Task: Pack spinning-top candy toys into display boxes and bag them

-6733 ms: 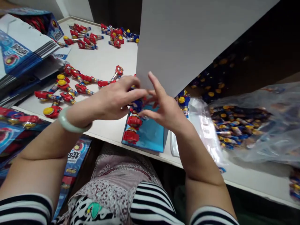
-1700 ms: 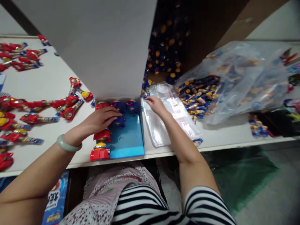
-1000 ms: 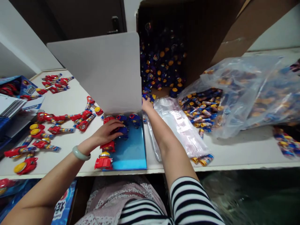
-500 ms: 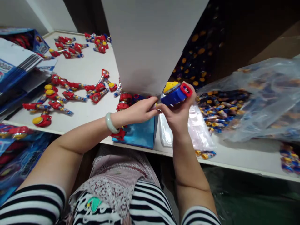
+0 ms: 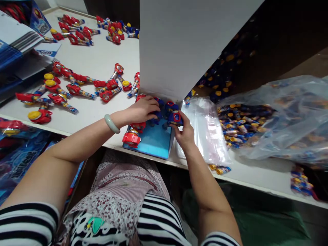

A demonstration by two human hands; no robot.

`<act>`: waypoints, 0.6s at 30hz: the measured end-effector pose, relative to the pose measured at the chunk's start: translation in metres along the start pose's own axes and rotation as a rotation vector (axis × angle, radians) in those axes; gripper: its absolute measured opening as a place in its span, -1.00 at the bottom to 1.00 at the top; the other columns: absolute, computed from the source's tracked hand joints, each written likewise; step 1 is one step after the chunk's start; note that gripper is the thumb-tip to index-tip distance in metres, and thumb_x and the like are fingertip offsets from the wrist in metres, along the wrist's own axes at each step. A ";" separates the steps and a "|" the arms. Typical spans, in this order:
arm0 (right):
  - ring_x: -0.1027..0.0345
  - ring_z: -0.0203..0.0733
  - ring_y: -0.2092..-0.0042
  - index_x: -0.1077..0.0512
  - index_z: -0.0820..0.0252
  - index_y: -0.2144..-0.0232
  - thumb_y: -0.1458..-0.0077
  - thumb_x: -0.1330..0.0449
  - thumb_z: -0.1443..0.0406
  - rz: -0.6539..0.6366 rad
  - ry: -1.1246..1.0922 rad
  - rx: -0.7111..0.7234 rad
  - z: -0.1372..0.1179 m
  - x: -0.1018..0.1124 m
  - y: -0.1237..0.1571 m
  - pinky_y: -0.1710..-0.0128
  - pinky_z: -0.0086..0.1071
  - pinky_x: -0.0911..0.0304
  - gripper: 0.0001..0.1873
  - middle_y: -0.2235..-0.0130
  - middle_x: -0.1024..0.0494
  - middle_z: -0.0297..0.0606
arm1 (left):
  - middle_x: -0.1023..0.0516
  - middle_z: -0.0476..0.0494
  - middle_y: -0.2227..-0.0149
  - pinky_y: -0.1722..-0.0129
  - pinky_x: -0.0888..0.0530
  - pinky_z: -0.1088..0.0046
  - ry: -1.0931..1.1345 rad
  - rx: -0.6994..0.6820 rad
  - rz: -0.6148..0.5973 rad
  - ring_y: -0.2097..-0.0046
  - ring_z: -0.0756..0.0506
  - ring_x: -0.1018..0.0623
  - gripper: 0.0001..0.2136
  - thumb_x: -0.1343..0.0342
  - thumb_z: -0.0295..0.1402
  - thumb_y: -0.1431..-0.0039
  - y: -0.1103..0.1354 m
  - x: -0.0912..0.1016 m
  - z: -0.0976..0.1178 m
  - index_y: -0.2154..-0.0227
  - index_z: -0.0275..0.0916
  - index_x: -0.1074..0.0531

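Note:
A blue display tray [image 5: 156,141] lies at the table's near edge, its white cardboard lid [image 5: 184,44] standing upright behind it. Red toys [image 5: 131,137] fill its left column and blue toys sit along the back. My left hand [image 5: 143,109], with a pale bangle on the wrist, rests curled over the toys at the tray's back left. My right hand [image 5: 183,131] pinches a blue toy with a red end [image 5: 175,118] down on the tray's right side.
Several loose red toys [image 5: 77,89] lie on the white table [image 5: 102,63] to the left, more at the far back. Clear plastic bags [image 5: 266,123] of blue toys sit right of the tray, before a dark carton. Printed blue boxes [image 5: 15,41] stack at far left.
Half a second ago both hands held the blue toy up in the air near the lid. Now it is down on the tray and my left hand has moved onto the tray's toys.

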State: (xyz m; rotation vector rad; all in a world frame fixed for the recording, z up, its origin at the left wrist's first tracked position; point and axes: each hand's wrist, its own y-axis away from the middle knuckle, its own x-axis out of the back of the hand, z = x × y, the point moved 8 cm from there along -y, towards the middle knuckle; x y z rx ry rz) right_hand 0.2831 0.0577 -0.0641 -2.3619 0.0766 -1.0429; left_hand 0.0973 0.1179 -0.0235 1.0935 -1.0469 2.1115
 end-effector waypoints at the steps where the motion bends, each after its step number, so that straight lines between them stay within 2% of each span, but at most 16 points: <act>1: -0.44 0.05 -0.05 -0.20 0.04 -0.28 -0.23 -0.16 0.10 -0.043 0.018 0.013 -0.003 -0.003 0.001 -0.07 -0.03 -0.40 -0.39 -0.08 -0.51 -0.10 | -0.58 -0.32 0.04 -0.13 -0.37 0.05 0.001 -0.008 0.008 -0.06 -0.26 -0.48 -0.77 -0.22 -0.31 -0.18 0.001 -0.004 -0.001 0.12 -0.25 -0.58; 4: -0.44 0.04 -0.05 -0.20 0.00 -0.29 -0.24 -0.15 0.14 -0.136 0.052 0.036 -0.011 -0.004 -0.003 -0.06 -0.04 -0.39 -0.40 -0.11 -0.50 -0.11 | -0.60 -0.29 0.05 -0.14 -0.36 0.05 0.007 -0.009 0.021 -0.04 -0.25 -0.49 -0.77 -0.20 -0.30 -0.21 0.002 -0.009 -0.003 0.11 -0.24 -0.59; 7: -0.45 0.04 0.02 -0.17 0.04 -0.32 -0.26 -0.12 0.12 -0.156 0.125 0.002 -0.007 -0.007 -0.010 -0.02 -0.02 -0.38 -0.38 -0.04 -0.53 -0.09 | -0.60 -0.26 0.04 -0.15 -0.36 0.07 0.016 -0.011 0.026 -0.04 -0.24 -0.49 -0.76 -0.19 -0.30 -0.22 0.002 -0.008 -0.003 0.10 -0.24 -0.58; 11: -0.25 0.17 -0.18 -0.31 0.04 -0.24 -0.21 -0.17 0.03 -0.150 0.307 0.013 0.000 -0.021 -0.015 -0.16 0.12 -0.17 -0.41 -0.15 -0.39 -0.03 | -0.59 -0.25 0.03 -0.15 -0.36 0.07 0.043 -0.002 0.026 -0.05 -0.24 -0.47 -0.76 -0.19 -0.30 -0.22 0.003 -0.007 -0.002 0.09 -0.24 -0.58; 13: -0.13 0.18 -0.27 -0.35 0.02 -0.21 -0.19 -0.19 0.01 -0.157 0.325 -0.002 0.004 -0.025 -0.014 -0.22 0.12 -0.08 -0.42 -0.20 -0.32 -0.04 | -0.59 -0.27 0.02 -0.15 -0.37 0.07 0.062 0.027 0.029 -0.07 -0.25 -0.45 -0.74 -0.18 -0.27 -0.23 0.004 -0.005 -0.002 0.09 -0.26 -0.58; 16: -0.07 0.15 -0.30 -0.30 0.07 -0.25 -0.19 -0.18 -0.02 -0.191 0.291 -0.005 0.005 -0.022 -0.009 -0.26 0.07 -0.04 -0.35 -0.23 -0.27 -0.03 | -0.55 -0.32 0.00 -0.14 -0.39 0.10 0.104 0.079 0.057 -0.08 -0.25 -0.45 -0.67 -0.15 -0.20 -0.26 0.009 0.003 -0.005 0.02 -0.30 -0.55; 18: -0.11 0.10 -0.29 -0.19 0.13 -0.32 -0.20 -0.16 -0.06 -0.223 0.238 0.017 0.001 -0.016 -0.005 -0.25 0.00 -0.08 -0.25 -0.23 -0.26 0.01 | -0.52 -0.36 -0.04 -0.11 -0.42 0.13 0.145 0.121 0.100 -0.07 -0.22 -0.48 -0.60 -0.10 -0.17 -0.30 0.015 0.013 -0.010 -0.06 -0.33 -0.50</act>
